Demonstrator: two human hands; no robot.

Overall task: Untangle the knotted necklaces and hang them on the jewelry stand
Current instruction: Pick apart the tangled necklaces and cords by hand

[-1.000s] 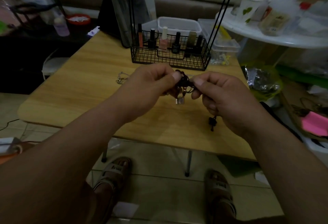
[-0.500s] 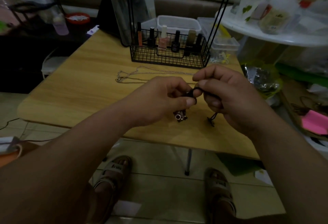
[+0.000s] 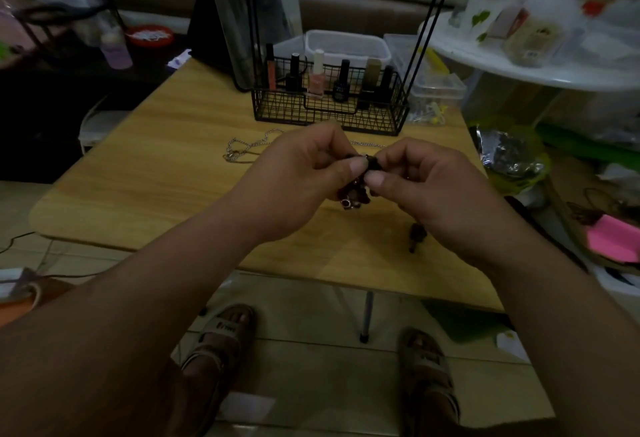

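Note:
A knotted black cord necklace is held above the wooden table. My left hand and my right hand both pinch the knot between thumb and fingertips, close together. A small metal pendant dangles under the knot, and a dark cord end hangs below my right hand. A silver chain necklace lies on the table behind my hands, partly hidden. The black wire jewelry stand has a basket base and thin rods rising out of the frame.
Several nail polish bottles stand in the stand's basket. Clear plastic boxes sit behind it. A white round table with clutter is at the right, and bags and a pink paper lie on the floor beside it.
Both hands dropped toward the table, then rose a little, still working the black knot. The pendant swung below, and my right thumb now pinches the knot from underneath.

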